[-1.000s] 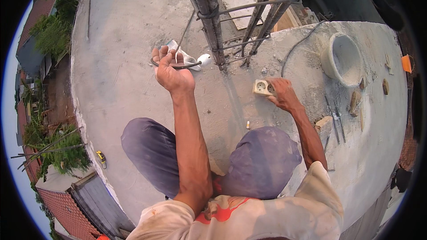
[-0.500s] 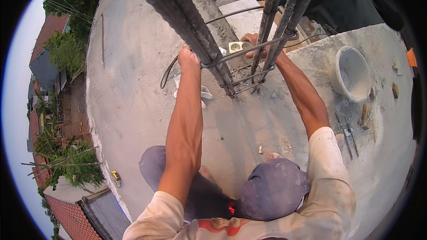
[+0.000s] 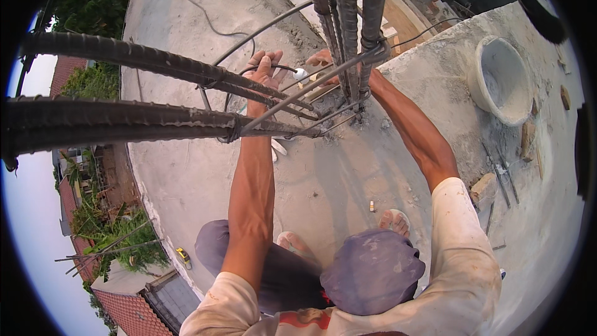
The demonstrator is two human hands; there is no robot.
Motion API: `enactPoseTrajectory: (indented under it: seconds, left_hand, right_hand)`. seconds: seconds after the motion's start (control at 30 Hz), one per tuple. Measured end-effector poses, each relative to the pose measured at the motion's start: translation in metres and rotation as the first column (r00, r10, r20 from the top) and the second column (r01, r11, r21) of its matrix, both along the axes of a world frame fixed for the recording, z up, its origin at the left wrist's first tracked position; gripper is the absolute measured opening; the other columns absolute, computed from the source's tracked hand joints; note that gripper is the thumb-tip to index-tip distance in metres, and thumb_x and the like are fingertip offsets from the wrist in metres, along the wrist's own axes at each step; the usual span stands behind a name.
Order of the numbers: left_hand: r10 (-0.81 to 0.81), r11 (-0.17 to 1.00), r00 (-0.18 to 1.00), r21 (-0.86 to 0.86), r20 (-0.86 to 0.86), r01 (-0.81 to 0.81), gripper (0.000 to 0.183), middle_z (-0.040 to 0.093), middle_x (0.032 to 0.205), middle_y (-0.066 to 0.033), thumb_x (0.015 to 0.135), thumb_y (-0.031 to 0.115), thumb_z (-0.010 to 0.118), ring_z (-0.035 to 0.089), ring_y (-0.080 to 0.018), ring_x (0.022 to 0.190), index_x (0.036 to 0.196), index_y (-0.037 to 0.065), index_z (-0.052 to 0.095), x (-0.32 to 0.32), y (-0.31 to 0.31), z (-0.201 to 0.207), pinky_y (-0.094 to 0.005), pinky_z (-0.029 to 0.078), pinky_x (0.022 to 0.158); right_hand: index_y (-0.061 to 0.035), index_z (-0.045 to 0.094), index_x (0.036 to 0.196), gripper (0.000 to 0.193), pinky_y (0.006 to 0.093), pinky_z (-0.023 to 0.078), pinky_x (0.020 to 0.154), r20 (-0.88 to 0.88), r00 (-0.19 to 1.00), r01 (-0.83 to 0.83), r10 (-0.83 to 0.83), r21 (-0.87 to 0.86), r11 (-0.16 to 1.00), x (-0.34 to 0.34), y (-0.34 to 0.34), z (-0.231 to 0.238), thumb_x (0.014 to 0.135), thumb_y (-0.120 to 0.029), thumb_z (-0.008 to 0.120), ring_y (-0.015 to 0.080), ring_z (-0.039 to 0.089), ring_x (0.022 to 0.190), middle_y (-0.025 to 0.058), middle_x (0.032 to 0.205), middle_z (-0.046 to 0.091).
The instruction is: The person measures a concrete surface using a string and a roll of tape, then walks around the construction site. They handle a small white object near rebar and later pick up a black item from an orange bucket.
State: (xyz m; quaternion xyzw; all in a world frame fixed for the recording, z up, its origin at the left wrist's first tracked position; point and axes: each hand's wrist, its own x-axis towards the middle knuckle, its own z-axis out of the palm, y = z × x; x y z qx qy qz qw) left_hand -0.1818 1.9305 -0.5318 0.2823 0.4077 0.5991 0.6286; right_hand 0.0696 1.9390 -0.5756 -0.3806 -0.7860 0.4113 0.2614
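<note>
Beyond the near rebar, my left hand (image 3: pixel 267 78) is turned partly palm up, thumb and fingers closed on a black cable (image 3: pixel 281 66). A white plug (image 3: pixel 301 75) at the cable's end points toward a cream socket block (image 3: pixel 317 79); whether they touch I cannot tell. My right hand (image 3: pixel 319 58) grips the block from its right side, partly hidden behind upright rebar (image 3: pixel 349 25). Thin steel stirrups (image 3: pixel 298 96) cross in front of both hands. White gloves (image 3: pixel 278 148) lie on the concrete below my left wrist.
Long ribbed bars (image 3: pixel 124 115) reach across the left. A pale bucket (image 3: pixel 501 81) stands at the right, with stone pieces (image 3: pixel 484 188) and thin rods (image 3: pixel 502 174) nearby. A yellow tape measure (image 3: pixel 183 257) lies by the slab's left edge (image 3: pixel 163 246), above rooftops.
My view has shifted, so the rebar spreads out to the left. My left hand has turned palm up, and its cable and white plug now show. My right hand stays at the socket block.
</note>
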Motion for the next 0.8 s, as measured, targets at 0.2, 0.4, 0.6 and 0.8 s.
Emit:
enactPoseTrajectory:
  seconds: [0.2,0.4,0.6,0.8]
  left_hand:
    - [-0.144,0.989,0.897,-0.028,-0.418,0.146,0.025,0.073,0.102,-0.0131,0.099,0.01,0.071,0.071,-0.0179,0.096,0.119,-0.002,0.063,0.028,-0.003,0.005,-0.0285,0.058,0.079]
    - [-0.112,0.917,0.498,0.104,-0.86,0.385,0.022,0.074,0.084,-0.0055,0.088,0.021,0.081,0.067,-0.0124,0.075,0.096,0.002,0.074,0.059,-0.013,-0.023,-0.0294,0.054,0.068]
    - [-0.085,0.924,0.398,0.077,-0.913,0.375,0.02,0.075,0.079,-0.0072,0.084,0.02,0.082,0.069,-0.0144,0.073,0.093,0.002,0.078,0.019,0.006,-0.035,-0.0297,0.055,0.066]
    - [-0.252,0.852,0.412,0.002,-0.875,0.524,0.02,0.075,0.081,-0.0068,0.084,0.017,0.083,0.07,-0.0126,0.074,0.097,0.002,0.078,0.007,0.028,-0.032,-0.0284,0.054,0.065]
  right_hand:
    - [-0.0065,0.074,0.12,0.041,0.0398,0.056,0.091,-0.156,0.988,-0.015,0.005,-0.064,0.998,0.003,0.02,-0.036,0.083,-0.024,0.079,0.026,0.069,0.096,0.0101,0.104,0.074]
    - [0.0017,0.071,0.12,0.042,0.0355,0.054,0.086,0.053,0.994,0.1,-0.096,-0.092,0.991,0.017,0.029,-0.052,0.09,-0.028,0.074,0.0199,0.07,0.097,0.0135,0.111,0.077]
    - [-0.0031,0.073,0.117,0.036,0.0411,0.057,0.087,0.006,0.91,0.414,-0.414,-0.015,0.91,0.043,-0.042,-0.016,0.092,-0.028,0.074,0.0334,0.072,0.104,0.0182,0.116,0.073]
    - [-0.0036,0.073,0.116,0.029,0.0385,0.056,0.079,-0.072,0.801,0.597,-0.595,0.017,0.802,0.083,-0.13,-0.035,0.089,-0.011,0.078,0.0268,0.07,0.087,0.0141,0.1,0.071]
